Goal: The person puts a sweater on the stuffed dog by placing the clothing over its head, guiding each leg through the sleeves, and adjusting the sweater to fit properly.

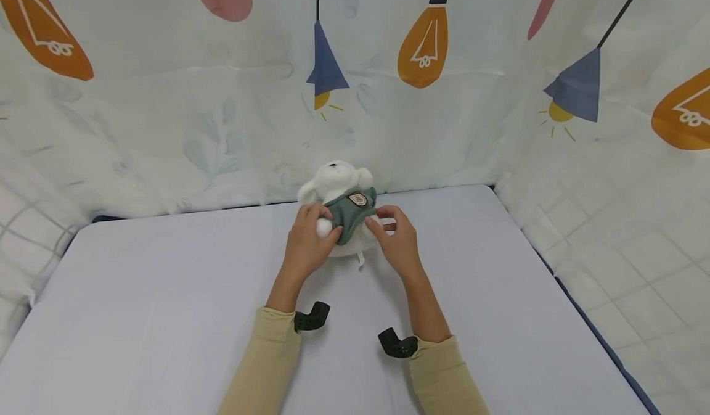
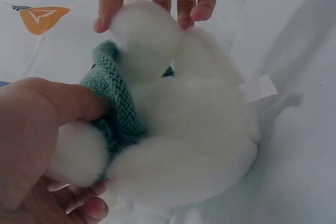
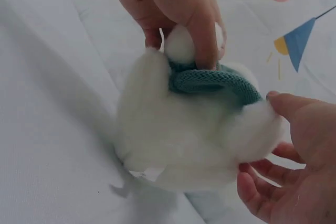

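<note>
A white plush toy with floppy ears wears a green knitted vest with an oval badge on its chest. It leans back at the table's far side, a small tag hanging from its lower end. My left hand grips the vest's edge and the arm on that side, thumb on the knit and fingers under the round paw. Around the other paw curls my right hand, its thumb at the vest edge and its fingers beneath. Both paws poke out past the vest.
The toy is on a table covered in white cloth. Behind it hangs a pale curtain printed with lamps and bulbs. A black wrist camera sits at my left cuff, another at my right.
</note>
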Available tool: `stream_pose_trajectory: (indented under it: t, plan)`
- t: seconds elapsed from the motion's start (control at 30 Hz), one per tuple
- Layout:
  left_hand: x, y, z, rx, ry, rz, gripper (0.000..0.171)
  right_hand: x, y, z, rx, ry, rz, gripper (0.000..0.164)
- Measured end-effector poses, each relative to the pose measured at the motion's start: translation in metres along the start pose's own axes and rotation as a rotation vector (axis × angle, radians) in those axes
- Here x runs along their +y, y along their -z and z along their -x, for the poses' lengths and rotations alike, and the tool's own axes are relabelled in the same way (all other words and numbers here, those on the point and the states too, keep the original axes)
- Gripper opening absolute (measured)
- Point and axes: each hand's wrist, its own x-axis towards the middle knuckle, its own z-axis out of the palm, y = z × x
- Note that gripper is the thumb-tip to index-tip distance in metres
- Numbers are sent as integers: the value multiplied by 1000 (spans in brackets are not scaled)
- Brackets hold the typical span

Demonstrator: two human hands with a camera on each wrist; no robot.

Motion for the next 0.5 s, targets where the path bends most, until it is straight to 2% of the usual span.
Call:
stream_pose_trajectory:
  t: [0.1, 0.3, 0.5]
  plan:
    - [-1, 1, 0, 18, -7, 8, 23, 1, -1, 1, -10, 14, -3, 42]
    - [-1, 5, -1, 8, -4, 28, 24, 1, -1, 1, -58, 40, 19, 45]
    - [-1, 10, -1, 30, -45, 44, 28, 1, -2, 1, -80, 53, 32, 45]
